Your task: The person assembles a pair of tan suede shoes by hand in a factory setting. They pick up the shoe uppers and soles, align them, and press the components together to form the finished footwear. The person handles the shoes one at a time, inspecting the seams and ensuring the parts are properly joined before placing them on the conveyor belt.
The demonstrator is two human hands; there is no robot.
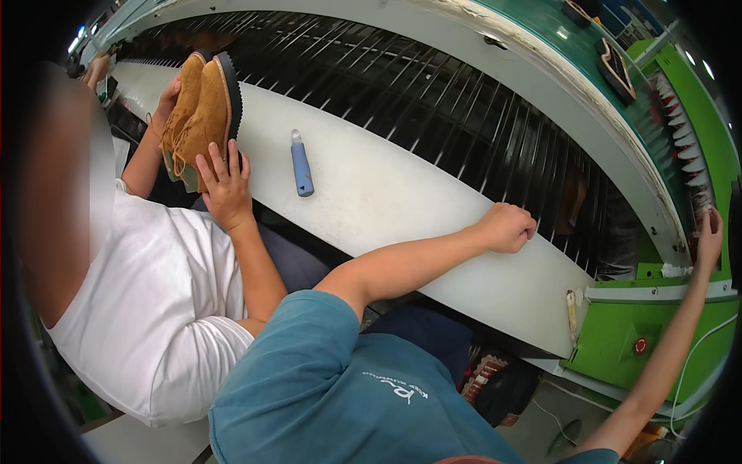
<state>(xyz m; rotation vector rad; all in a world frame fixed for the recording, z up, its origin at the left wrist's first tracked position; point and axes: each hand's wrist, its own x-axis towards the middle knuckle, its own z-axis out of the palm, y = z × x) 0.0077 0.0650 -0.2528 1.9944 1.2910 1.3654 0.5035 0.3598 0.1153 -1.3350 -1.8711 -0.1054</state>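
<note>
Under the L hand (506, 228) is the white bench edge (433, 232); hand curled to a loose fist, knuckles up, resting on the edge, nothing seen in it. R hand (709, 236) is well apart, far out to the right, up against the green machine frame (657, 340) by a row of white-and-red spools (684, 147); fingers narrow, touching the frame edge, can't tell if it grips anything. Between bench and machine, just beyond the L fist, runs the black slatted conveyor (433, 100). Left of the L hand, w/ a gap, a small blue tube w/ clear cap (301, 166) lies flat on the bench. Further left a co-worker in a white tee (154, 309) holds a pair of tan suede shoes (202, 116), one hand (226, 189) spread under them, other hand behind the shoes, mostly hidden
</note>
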